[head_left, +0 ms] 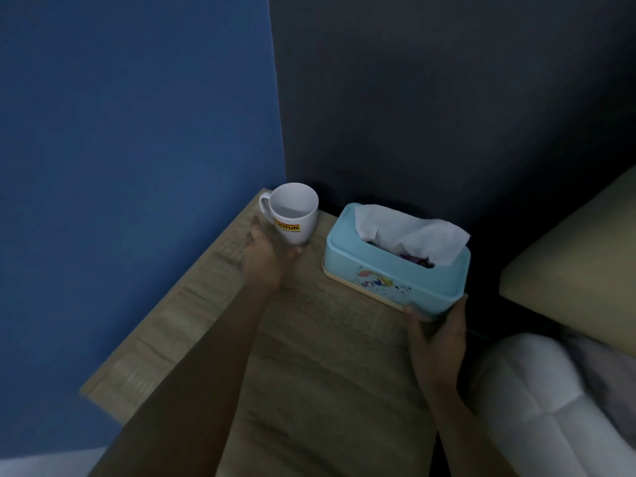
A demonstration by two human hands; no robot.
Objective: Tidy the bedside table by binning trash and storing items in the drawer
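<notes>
A white mug with a yellow label stands at the far left corner of the wooden bedside table. My left hand is blurred and wraps the mug's lower side. To the right lies a light blue tissue box with a white tissue sticking out of its slot. My right hand grips the box's near right corner, thumb on the front face.
A blue wall runs along the table's left side and a dark wall stands behind it. A beige pillow and white padded bedding lie to the right of the table.
</notes>
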